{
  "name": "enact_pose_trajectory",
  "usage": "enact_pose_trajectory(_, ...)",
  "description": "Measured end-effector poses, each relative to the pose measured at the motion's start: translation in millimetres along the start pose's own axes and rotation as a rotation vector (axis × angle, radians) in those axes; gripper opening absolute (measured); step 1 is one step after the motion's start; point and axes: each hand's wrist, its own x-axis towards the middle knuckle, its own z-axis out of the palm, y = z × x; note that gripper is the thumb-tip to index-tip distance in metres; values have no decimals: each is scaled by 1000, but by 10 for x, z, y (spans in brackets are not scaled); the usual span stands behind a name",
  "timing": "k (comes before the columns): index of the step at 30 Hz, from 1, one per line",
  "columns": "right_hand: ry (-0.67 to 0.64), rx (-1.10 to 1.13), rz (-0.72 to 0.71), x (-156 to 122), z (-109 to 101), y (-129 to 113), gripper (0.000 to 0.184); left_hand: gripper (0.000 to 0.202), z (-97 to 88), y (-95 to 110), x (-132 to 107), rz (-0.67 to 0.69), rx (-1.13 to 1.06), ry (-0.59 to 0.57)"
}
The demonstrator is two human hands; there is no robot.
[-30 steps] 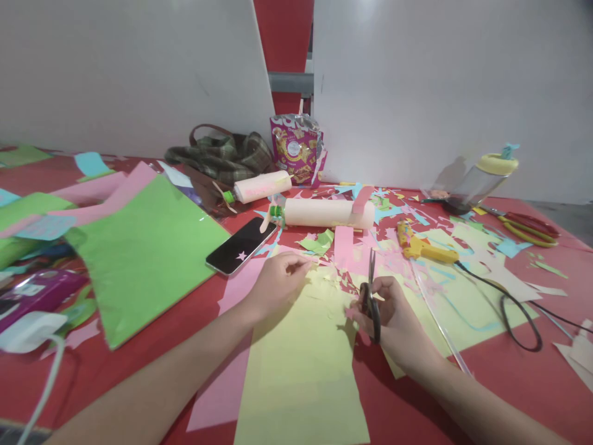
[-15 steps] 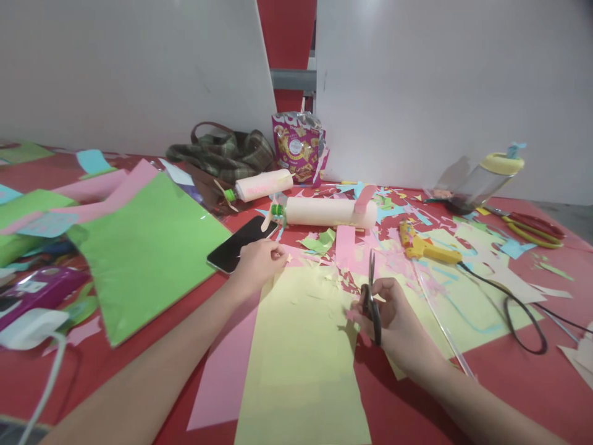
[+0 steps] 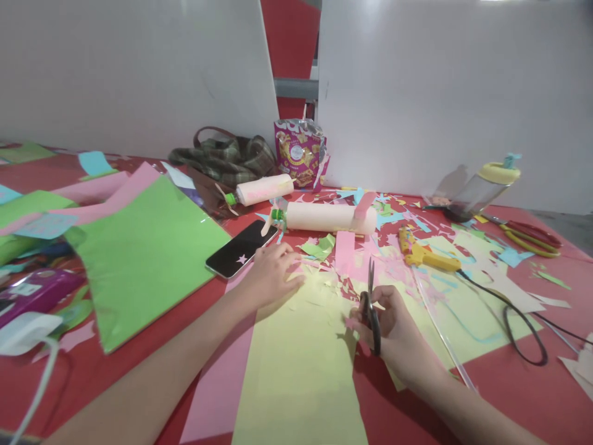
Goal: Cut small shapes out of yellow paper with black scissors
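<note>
My right hand [image 3: 391,324] is closed round the handles of black scissors [image 3: 371,296], blades pointing away from me and shut, over the right edge of a pale yellow paper sheet [image 3: 301,364]. A small pink scrap sits by my right fingers. My left hand [image 3: 271,272] rests palm down with fingers spread on the top left corner of that yellow sheet, just right of a black phone [image 3: 241,248]. A pink sheet [image 3: 222,377] lies under the yellow one. Beyond the hands lies a paper-wrapped bottle [image 3: 327,217] with a green cap.
A green paper stack [image 3: 139,253] lies left. A yellow glue gun [image 3: 424,254] with black cord [image 3: 523,327], red-and-yellow scissors [image 3: 530,238] and a tilted drinking bottle [image 3: 484,185] lie right. A plaid bag [image 3: 222,157], snack packet [image 3: 299,151] and white boards stand behind. Coloured scraps litter the red table [image 3: 509,395].
My left hand went left toward the phone, then came back and now lies flat with fingers spread on the yellow sheet's corner. My right hand with the scissors has barely moved.
</note>
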Motion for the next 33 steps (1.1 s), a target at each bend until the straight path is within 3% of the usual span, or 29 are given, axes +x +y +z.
enact_pose_trajectory(3, -10, -11, 3, -1, 4, -3, 31, 44, -17, 69, -24, 97, -34, -76)
enact_pose_trajectory(8, 0, -25, 14, -17, 13, -23, 31, 37, 2, 117, -47, 110, -40, -133)
enact_pose_trajectory(23, 14, -18, 12, -14, 7, 15, 31, 27, 17, 124, -37, 73, -157, -152)
enact_pose_trajectory(33, 1, -17, 24, -17, 16, -4, 36, 10, -23, 213, -41, -37, -255, -134)
